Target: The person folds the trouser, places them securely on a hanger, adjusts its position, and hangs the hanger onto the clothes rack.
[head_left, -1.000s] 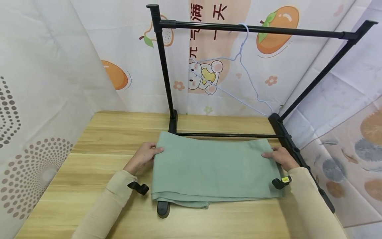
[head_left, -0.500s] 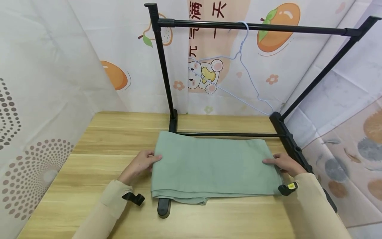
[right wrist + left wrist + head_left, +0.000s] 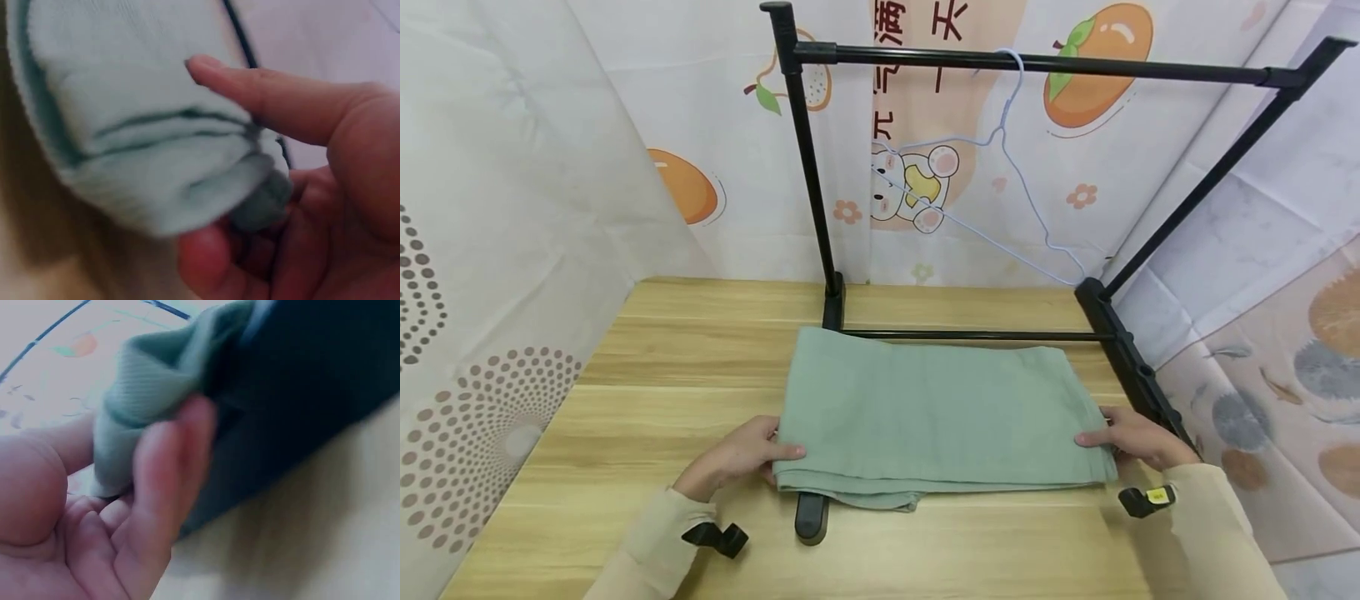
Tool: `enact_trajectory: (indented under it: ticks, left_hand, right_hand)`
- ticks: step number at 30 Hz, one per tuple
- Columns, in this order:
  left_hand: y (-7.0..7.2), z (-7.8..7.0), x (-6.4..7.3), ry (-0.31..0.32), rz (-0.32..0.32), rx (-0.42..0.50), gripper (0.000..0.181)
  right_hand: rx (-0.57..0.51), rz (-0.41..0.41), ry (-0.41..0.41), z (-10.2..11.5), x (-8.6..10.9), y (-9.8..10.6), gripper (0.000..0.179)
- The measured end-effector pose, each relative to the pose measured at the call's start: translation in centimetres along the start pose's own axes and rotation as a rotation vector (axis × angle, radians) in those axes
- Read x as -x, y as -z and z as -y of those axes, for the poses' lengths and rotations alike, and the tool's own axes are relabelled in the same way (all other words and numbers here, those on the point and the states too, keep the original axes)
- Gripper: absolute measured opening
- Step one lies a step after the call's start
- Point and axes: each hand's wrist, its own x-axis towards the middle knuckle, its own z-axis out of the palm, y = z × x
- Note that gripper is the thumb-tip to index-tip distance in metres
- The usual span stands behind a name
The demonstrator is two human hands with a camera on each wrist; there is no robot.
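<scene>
A folded sage-green cloth point(image 3: 932, 417) in several layers lies across the front of a black rack point(image 3: 962, 336), over its left foot. My left hand point(image 3: 737, 454) grips the cloth's left edge near the front corner, thumb on top and fingers underneath. At the opposite edge, my right hand point(image 3: 1142, 437) holds the cloth the same way, close to its front right corner. In the left wrist view, fingers curl round the bunched, fine-ribbed cloth point(image 3: 147, 381). The right wrist view shows the thumb over the layered cloth point(image 3: 137, 94) and fingertips below it.
A pale blue wire hanger point(image 3: 1003, 137) hangs from the rack's top bar point(image 3: 925, 57). The rack's right foot point(image 3: 1138, 375) runs forward beside my right hand. Under everything is a wood-grain tabletop point(image 3: 685, 350). Printed curtains point(image 3: 737, 242) stand behind and at both sides.
Both hands have slid toward me along the cloth's side edges, from about mid-edge to the front corners. The cloth's right edge now slants outward toward the front. Rack and hanger stay put.
</scene>
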Motion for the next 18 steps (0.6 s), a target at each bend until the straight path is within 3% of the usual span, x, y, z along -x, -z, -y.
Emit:
enact_trajectory:
  ticks: [4,9,13,15,18]
  left_hand:
    - [0.2,0.0,0.7,-0.010,-0.027,-0.008,0.061]
    - [-0.1,0.7,1.2,0.023,0.025,-0.021,0.066]
    - [0.0,1.1,1.2,0.040,0.057,-0.015,0.072]
    - [0.5,1.1,0.9,0.043,0.049,-0.032,0.070]
    - [1.5,0.6,0.0,0.055,-0.019,-0.053,0.066]
  right_hand:
    - [-0.015,0.010,0.043,0.1,0.7,0.3,0.074]
    - [0.053,0.069,-0.030,-0.7,0.7,-0.2,0.080]
    - [0.122,0.052,-0.078,-0.8,0.4,-0.2,0.079]
    - [0.143,0.039,-0.088,-0.5,0.2,0.2,0.078]
    - [0.172,0.005,-0.082,0.4,-0.5,1.2,0.078]
